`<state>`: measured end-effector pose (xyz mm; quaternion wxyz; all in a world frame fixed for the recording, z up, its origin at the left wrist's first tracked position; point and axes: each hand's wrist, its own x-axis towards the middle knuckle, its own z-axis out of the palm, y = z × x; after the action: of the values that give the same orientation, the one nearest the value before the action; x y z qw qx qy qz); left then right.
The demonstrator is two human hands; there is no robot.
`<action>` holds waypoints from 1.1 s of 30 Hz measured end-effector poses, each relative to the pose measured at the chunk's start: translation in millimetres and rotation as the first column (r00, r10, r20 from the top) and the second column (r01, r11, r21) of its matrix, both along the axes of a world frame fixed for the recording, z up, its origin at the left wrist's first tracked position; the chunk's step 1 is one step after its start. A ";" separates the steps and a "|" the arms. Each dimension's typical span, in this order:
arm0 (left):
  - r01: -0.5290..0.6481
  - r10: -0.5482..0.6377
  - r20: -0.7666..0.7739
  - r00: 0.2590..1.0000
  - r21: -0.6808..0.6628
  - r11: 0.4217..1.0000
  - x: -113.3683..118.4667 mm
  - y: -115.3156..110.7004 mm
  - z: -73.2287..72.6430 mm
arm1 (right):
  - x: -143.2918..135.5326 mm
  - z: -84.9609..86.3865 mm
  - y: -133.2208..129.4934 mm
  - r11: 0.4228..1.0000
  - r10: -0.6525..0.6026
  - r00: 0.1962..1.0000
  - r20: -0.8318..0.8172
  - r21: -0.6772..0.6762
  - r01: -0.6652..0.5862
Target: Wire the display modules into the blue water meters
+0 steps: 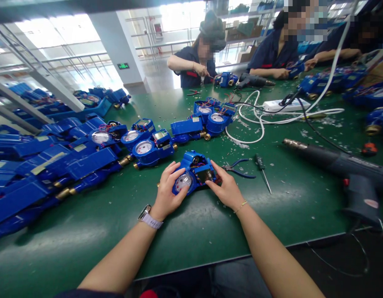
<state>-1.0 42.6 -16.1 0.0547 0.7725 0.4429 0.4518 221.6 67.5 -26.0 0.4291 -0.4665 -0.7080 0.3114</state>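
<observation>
A blue water meter [195, 169] with a round dial and an uncovered compartment showing wires lies on the green table [210, 231] in front of me. My left hand [170, 191] holds its left side, thumb beside the dial and fingers over the top edge. My right hand [224, 186] grips the right side of the housing, thumb and fingers at the open compartment. Just right of the meter are blue-handled pliers [241, 169], partly behind my right hand, and a dark-handled screwdriver [263, 173].
Many blue meters [86, 165] are piled at the left, others [152, 147] stand behind the held one. A heat gun [340, 165] lies at the right. A power strip [286, 105] and white cable [259, 120] lie further back. Several people work across the table.
</observation>
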 end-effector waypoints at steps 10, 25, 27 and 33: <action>-0.130 0.139 -0.130 0.982 0.075 0.989 -8.1 3.2 -0.9 | -3.7 11.1 -3.7 0.998 -0.050 0.998 -0.042 -0.045 0.048; -0.229 0.232 0.067 0.970 -0.048 0.972 -30.0 18.9 -12.0 | -9.9 11.2 -5.6 0.965 -0.005 0.932 -0.363 -0.247 -0.091; -0.228 0.232 0.083 0.969 -0.055 0.972 -29.2 19.0 -11.5 | -12.2 11.5 -8.1 0.978 0.006 0.942 -0.335 -0.196 -0.076; -0.264 0.269 0.119 0.956 -0.054 0.963 -28.9 21.3 -10.4 | -17.5 14.8 -18.4 0.996 0.086 0.965 -0.246 0.047 -0.077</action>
<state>-29.8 63.9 -26.5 0.0353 0.6748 0.5469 0.4942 204.1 49.2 -11.2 0.5095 -0.3866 -0.6731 0.3714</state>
